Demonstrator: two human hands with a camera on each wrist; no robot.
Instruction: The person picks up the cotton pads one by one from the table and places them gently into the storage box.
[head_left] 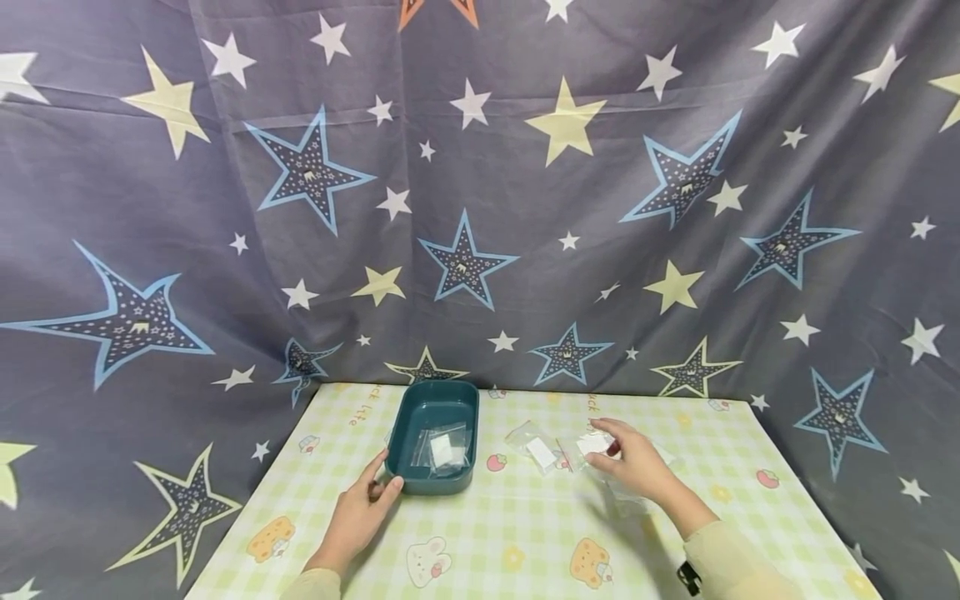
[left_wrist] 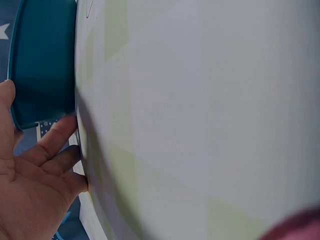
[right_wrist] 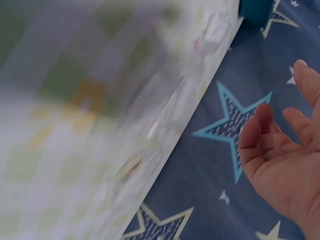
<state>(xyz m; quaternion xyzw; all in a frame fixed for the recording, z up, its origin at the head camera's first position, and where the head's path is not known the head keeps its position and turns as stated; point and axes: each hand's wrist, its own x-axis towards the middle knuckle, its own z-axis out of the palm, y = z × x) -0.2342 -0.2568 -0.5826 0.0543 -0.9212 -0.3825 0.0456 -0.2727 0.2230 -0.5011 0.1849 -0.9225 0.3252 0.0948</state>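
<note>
1. Head view: pale, smooth fabric sleeves (head_left: 738, 567) lie closest, with a small black object (head_left: 688, 577) at the right wrist. The left hand (head_left: 358, 510) touches the near-left corner of a rounded-rectangular, deep teal box (head_left: 435, 485), its grip relaxed. Inside the box lie crinkled, see-through packets (head_left: 442, 450) with a white rectangular piece. To the box's right, a clear packet (head_left: 540, 452) with a white oblong lies flat. The right hand (head_left: 637, 467) is over another clear packet (head_left: 589, 446), thumb and forefinger parted. A checked, cartoon-printed cover spreads across the desk (head_left: 487, 533); behind hangs creased grey cloth (head_left: 517, 175) printed with stars.

2. Left wrist view: a blurred, pinkish shape (left_wrist: 297, 230) fills the lower right corner, too soft to identify. Thumb at the rim, the left grip spreads loosely against the box's smooth, straight-sided wall, other fingertips near the desk.

3. Right wrist view: glossy, wrinkled packets blur on the desk. The right grip is loosely bent, visibly gapped, with nothing seen in it.
</note>
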